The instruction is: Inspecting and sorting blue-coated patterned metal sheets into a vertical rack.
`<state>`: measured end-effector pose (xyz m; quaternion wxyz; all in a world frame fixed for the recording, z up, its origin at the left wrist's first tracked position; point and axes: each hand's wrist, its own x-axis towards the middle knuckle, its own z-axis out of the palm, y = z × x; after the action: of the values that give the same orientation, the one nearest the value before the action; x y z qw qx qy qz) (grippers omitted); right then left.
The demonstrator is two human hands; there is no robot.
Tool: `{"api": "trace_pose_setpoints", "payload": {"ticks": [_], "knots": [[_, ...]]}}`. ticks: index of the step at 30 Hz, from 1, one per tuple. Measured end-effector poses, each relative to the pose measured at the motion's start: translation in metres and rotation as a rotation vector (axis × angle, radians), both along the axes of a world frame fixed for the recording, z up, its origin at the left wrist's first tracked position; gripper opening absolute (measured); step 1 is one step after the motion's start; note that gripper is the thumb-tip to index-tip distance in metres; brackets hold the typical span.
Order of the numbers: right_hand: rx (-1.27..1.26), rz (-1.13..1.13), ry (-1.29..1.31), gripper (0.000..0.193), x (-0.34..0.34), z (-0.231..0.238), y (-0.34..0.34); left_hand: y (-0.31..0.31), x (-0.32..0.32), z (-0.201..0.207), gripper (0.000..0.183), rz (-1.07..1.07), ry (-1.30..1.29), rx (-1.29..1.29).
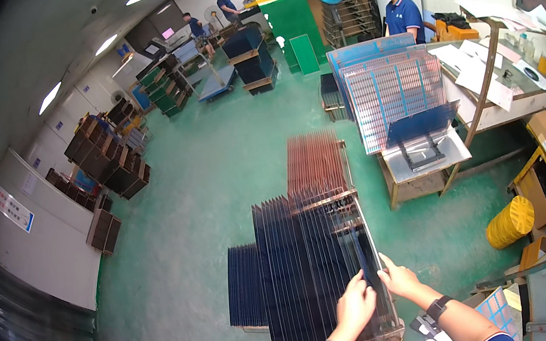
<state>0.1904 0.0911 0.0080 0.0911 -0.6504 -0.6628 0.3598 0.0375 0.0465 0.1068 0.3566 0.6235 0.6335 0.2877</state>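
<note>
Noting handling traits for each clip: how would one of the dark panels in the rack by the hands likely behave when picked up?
The dark panels are probably fairly stiff, since they stand on edge without visible sagging. Each looks thin edge-on, so likely light for its size. That narrow edge would probably make one tip if left unsupported.

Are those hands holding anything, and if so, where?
It can't be told: the left hand is at the edges of the dark panels, the right hand by the metal rail, but no clear grip shows.
</note>
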Motion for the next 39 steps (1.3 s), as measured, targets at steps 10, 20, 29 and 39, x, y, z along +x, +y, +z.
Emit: {"api": "trace_pose_setpoints", "payload": {"ticks": [10,20,29,39], "knots": [[0.004,0.016,0.526,0.064,0.046,0.026,-0.016,-0.07,-0.164,0.208,0.037,0.309,-0.764,0.141],[-0.546,-0.089,1.684,0.051,0.019,0.096,-0.018,-0.081,-0.192,0.178,0.036,0.541,-0.96,0.267],[-0.199,-0.293,1.885,0.048,0.006,0.125,-0.02,-0.043,-0.174,0.079,0.062,0.282,-1.536,0.303],[-0.084,-0.352,1.825,0.041,0.027,0.111,-0.035,-0.032,-0.123,0.036,0.04,0.406,-1.646,-0.008]]}}
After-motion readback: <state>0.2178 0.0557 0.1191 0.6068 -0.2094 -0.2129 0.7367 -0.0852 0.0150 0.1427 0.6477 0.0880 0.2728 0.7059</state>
